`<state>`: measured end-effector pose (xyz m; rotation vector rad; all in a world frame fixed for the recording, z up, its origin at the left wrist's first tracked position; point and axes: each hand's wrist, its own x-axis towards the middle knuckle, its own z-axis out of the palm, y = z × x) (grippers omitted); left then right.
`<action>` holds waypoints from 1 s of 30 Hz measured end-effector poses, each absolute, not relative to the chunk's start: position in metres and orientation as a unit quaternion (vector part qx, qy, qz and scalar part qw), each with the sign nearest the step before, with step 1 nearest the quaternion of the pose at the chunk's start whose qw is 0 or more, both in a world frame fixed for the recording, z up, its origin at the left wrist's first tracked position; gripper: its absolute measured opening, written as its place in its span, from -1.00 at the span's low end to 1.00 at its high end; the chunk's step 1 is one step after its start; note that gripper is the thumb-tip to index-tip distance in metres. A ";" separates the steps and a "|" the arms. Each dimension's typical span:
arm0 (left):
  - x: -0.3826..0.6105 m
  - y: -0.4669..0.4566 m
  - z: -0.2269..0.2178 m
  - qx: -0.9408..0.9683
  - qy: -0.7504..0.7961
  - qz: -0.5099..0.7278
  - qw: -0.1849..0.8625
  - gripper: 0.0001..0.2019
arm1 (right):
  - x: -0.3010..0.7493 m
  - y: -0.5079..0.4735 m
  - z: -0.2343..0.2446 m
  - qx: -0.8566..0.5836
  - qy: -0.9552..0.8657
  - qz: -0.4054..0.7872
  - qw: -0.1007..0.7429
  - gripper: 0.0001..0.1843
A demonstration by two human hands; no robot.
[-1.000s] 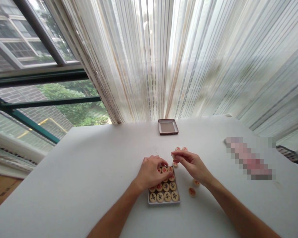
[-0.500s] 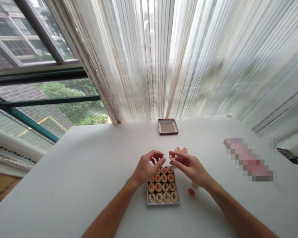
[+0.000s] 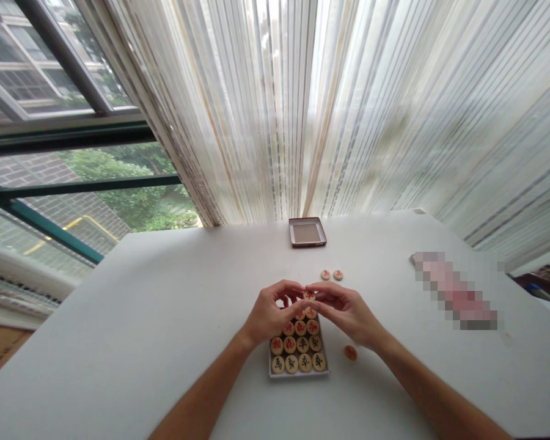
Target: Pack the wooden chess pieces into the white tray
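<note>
A round wooden Chinese chess piece (image 3: pixel 308 295) with a red character is held up between my two hands, above the far end of an open box (image 3: pixel 329 371). My right hand (image 3: pixel 343 305) pinches its right side. The thumb and fingertips of my left hand (image 3: pixel 272 310) close on its left side. Below, rows of chess pieces (image 3: pixel 289 345) fill the box, red characters farther back and black ones at the front. My left hand covers part of the back rows.
Two red-character pieces (image 3: pixel 332 275) lie on the white table (image 3: pixel 165 330) beyond my right hand. Another piece (image 3: pixel 350 353) lies right of the box. A shallow box lid (image 3: pixel 307 232) sits near the curtain (image 3: pixel 266 122). A blurred pinkish long object (image 3: pixel 456 290) lies at right.
My right hand has moved left with the chess piece, over the box. My left fingers, apart from it before, now meet it. The view has shifted slightly.
</note>
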<state>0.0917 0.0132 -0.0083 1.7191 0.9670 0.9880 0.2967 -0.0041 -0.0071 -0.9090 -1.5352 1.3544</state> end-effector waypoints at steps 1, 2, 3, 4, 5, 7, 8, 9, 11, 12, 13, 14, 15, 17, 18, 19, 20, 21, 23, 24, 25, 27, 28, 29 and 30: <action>0.092 0.013 -0.008 0.694 0.392 0.401 0.452 -0.68 | 0.297 -0.004 -0.008 -0.363 -0.612 0.550 0.436 -0.64; 0.092 0.014 -0.008 0.692 0.392 0.401 0.454 -0.68 | 0.297 -0.004 -0.009 -0.361 -0.608 0.556 0.437 -0.64; 0.092 0.014 -0.008 0.690 0.391 0.401 0.458 -0.69 | 0.298 -0.003 -0.009 -0.359 -0.604 0.562 0.437 -0.63; 0.091 0.014 -0.008 0.687 0.390 0.401 0.463 -0.70 | 0.298 -0.003 -0.010 -0.358 -0.601 0.567 0.436 -0.62; 0.091 0.014 -0.008 0.684 0.388 0.402 0.469 -0.71 | 0.298 -0.003 -0.011 -0.357 -0.599 0.571 0.433 -0.62; 0.091 0.014 -0.009 0.681 0.382 0.405 0.476 -0.73 | 0.299 -0.003 -0.012 -0.356 -0.598 0.577 0.427 -0.60; 0.091 0.014 -0.010 0.680 0.379 0.406 0.478 -0.73 | 0.299 -0.003 -0.012 -0.357 -0.597 0.579 0.425 -0.60; 0.091 0.015 -0.011 0.680 0.377 0.406 0.479 -0.73 | 0.300 -0.003 -0.012 -0.357 -0.596 0.582 0.423 -0.60; 0.091 0.014 -0.012 0.682 0.374 0.405 0.481 -0.73 | 0.300 -0.002 -0.011 -0.359 -0.592 0.586 0.422 -0.59; 0.091 0.014 -0.012 0.682 0.374 0.404 0.481 -0.73 | 0.300 -0.002 -0.011 -0.360 -0.590 0.587 0.421 -0.59; 0.091 0.014 -0.012 0.683 0.374 0.403 0.481 -0.73 | 0.300 -0.002 -0.011 -0.361 -0.589 0.588 0.421 -0.58; 0.090 0.014 -0.012 0.685 0.375 0.402 0.478 -0.73 | 0.300 -0.002 -0.011 -0.362 -0.588 0.589 0.420 -0.57; 0.090 0.015 -0.012 0.688 0.377 0.399 0.474 -0.73 | 0.300 -0.002 -0.011 -0.365 -0.587 0.588 0.420 -0.57; 0.089 0.017 -0.013 0.696 0.386 0.394 0.459 -0.73 | 0.300 -0.002 -0.010 -0.368 -0.584 0.588 0.422 -0.57; 0.088 0.019 -0.014 0.698 0.394 0.394 0.450 -0.73 | 0.300 -0.002 -0.010 -0.368 -0.583 0.588 0.423 -0.58; 0.086 0.021 -0.015 0.698 0.403 0.396 0.439 -0.74 | 0.300 -0.001 -0.010 -0.367 -0.580 0.589 0.426 -0.59; 0.084 0.024 -0.016 0.697 0.413 0.399 0.429 -0.74 | 0.300 -0.001 -0.011 -0.363 -0.577 0.591 0.430 -0.61; 0.081 0.027 -0.017 0.696 0.422 0.401 0.421 -0.75 | 0.301 0.000 -0.011 -0.358 -0.573 0.593 0.437 -0.63; 0.075 0.032 -0.019 0.700 0.435 0.391 0.411 -0.75 | 0.301 0.001 -0.012 -0.345 -0.564 0.601 0.449 -0.69; 0.072 0.034 -0.020 0.706 0.437 0.378 0.409 -0.75 | 0.301 0.002 -0.013 -0.337 -0.558 0.607 0.454 -0.72; 0.070 0.035 -0.020 0.715 0.438 0.360 0.409 -0.74 | 0.301 0.003 -0.014 -0.329 -0.553 0.614 0.457 -0.75; 0.066 0.035 -0.018 0.739 0.429 0.316 0.412 -0.73 | 0.300 0.003 -0.015 -0.317 -0.544 0.628 0.456 -0.76; 0.065 0.033 -0.018 0.751 0.420 0.294 0.415 -0.73 | 0.300 0.002 -0.016 -0.314 -0.542 0.634 0.454 -0.76; 0.064 0.032 -0.017 0.762 0.410 0.275 0.418 -0.73 | 0.299 0.002 -0.015 -0.312 -0.542 0.638 0.449 -0.75; 0.064 0.030 -0.017 0.772 0.399 0.259 0.421 -0.72 | 0.299 0.000 -0.015 -0.311 -0.544 0.643 0.440 -0.74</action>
